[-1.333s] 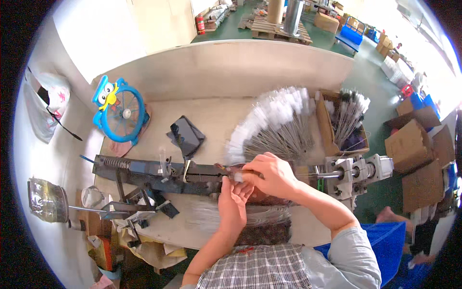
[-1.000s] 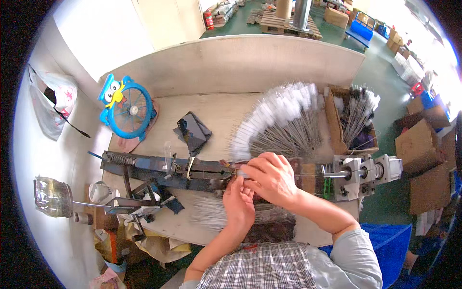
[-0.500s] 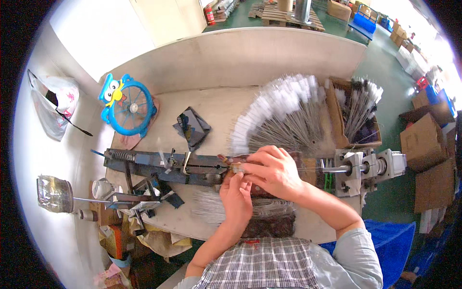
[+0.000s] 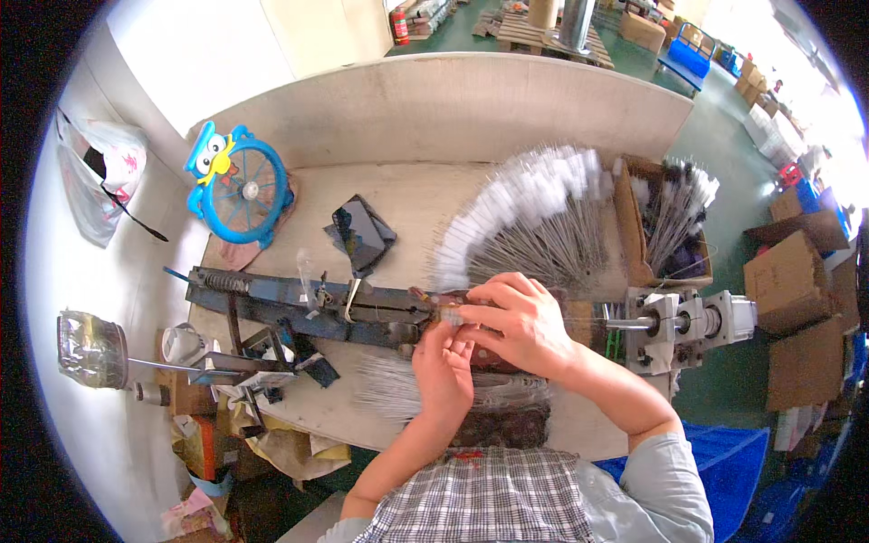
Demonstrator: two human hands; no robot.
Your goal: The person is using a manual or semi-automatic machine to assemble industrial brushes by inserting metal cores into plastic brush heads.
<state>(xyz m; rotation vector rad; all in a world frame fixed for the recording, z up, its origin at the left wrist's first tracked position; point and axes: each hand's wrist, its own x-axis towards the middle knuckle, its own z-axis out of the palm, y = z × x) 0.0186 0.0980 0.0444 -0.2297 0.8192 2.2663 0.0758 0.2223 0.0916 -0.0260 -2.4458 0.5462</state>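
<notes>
My left hand (image 4: 443, 366) and my right hand (image 4: 523, 328) meet over the middle of a long dark metal bench fixture (image 4: 362, 309). The fingers of both are pinched together around something small and pale, mostly hidden by the fingertips. Beyond my right hand, wire-stemmed brushes with white bristles (image 4: 507, 195) lie fanned out on the table. Thin metal wires (image 4: 385, 389) lie in a bundle beside my left wrist. To the right, a metal shaft (image 4: 629, 322) runs from a clamped motor-like unit (image 4: 692, 319) toward my hands.
An open cardboard box (image 4: 638, 222) of dark-tipped and white brushes stands at the right. On the left are a blue cartoon-shaped fan (image 4: 244, 192), a dark folded cloth-like item (image 4: 364, 233) and a lever frame (image 4: 244, 362). A raised board (image 4: 434, 109) closes the table's far side.
The whole view has shifted slightly. Both hands stay together at the same spot on the fixture, with only small finger movement.
</notes>
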